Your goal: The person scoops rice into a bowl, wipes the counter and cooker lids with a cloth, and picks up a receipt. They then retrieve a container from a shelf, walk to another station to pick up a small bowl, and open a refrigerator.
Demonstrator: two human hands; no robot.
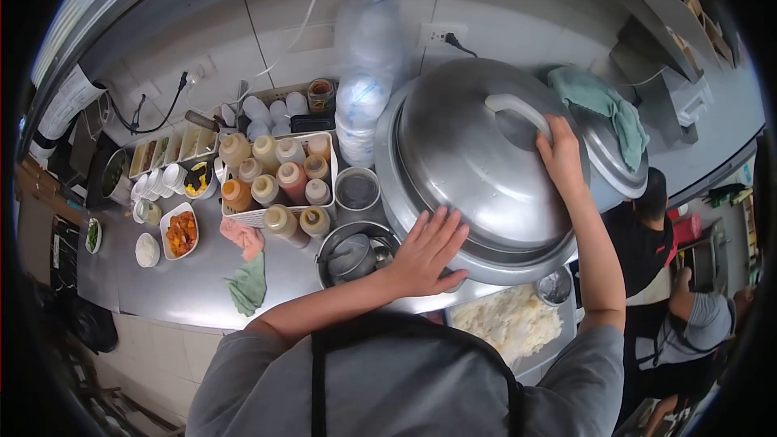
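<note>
A large domed metal lid (461, 154) covers a wide metal pot (392, 194) on the steel counter. My right hand (560, 154) is at the right end of the lid's pale curved handle (518, 107), its fingers wrapped round it. With fingers spread, my left hand (429, 255) lies at the pot's near left rim and holds nothing. Just left of that hand stands a round metal container (328, 263) with utensils inside. Below the pot, a tray (569, 320) holds white rice (510, 320) and a small metal bowl (554, 286).
Sauce bottles stand in a white basket (239, 214) at centre left. Further left are an orange food dish (180, 231), a rice bowl (147, 250) and cloths (247, 283). A green cloth (603, 101) drapes another lid (603, 146). Two people (639, 235) are at the right.
</note>
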